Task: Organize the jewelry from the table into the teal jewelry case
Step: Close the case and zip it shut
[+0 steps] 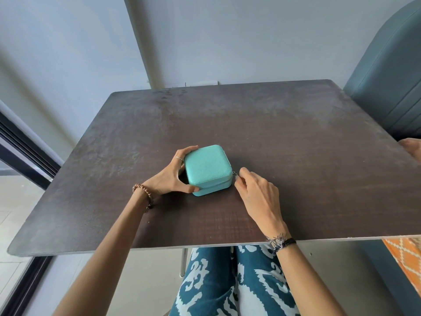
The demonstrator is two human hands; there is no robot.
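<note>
The teal jewelry case (207, 166) sits closed in the middle of the dark brown table (284, 137). My left hand (169, 175) grips the case's left side, thumb on the near corner, fingers round the far corner. My right hand (257, 192) pinches the small metal zipper pull (235, 175) at the case's right near corner. No loose jewelry shows on the table. I wear a ring on the left hand, a bead bracelet on the left wrist and a dark band on the right wrist.
A teal upholstered chair (387, 71) stands at the table's far right corner. Another person's hand (412, 149) rests at the right table edge. An orange patterned cloth (405, 258) lies low on the right. A grey wall is behind, a dark-framed window at left.
</note>
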